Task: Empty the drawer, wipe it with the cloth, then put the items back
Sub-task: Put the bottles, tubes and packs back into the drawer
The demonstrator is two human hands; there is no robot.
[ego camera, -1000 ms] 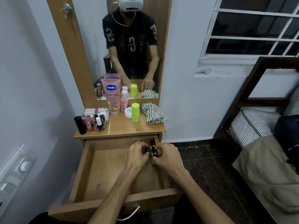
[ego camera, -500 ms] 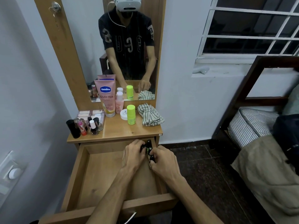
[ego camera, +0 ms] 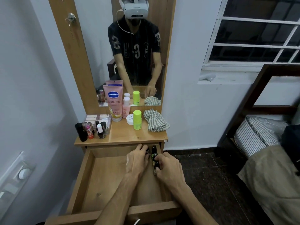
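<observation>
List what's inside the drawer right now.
In the drawer: a few small dark bottles at its back right corner, with the left hand and right hand on them. Fingers hide how many. The rest shows bare wood.

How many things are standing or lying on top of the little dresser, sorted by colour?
Pink: 3, the big tube, small bottle, lipstick
Lime green: 1, stick
White: 1, flat jar
Black: 1, tube
Striped: 1, cloth
Clear: 1, organiser holding nail polishes
Total: 8

Matt, smooth wood drawer (ego camera: 103, 179); striped woven cloth (ego camera: 155, 120); glossy plastic lotion tube (ego camera: 114, 103).
</observation>
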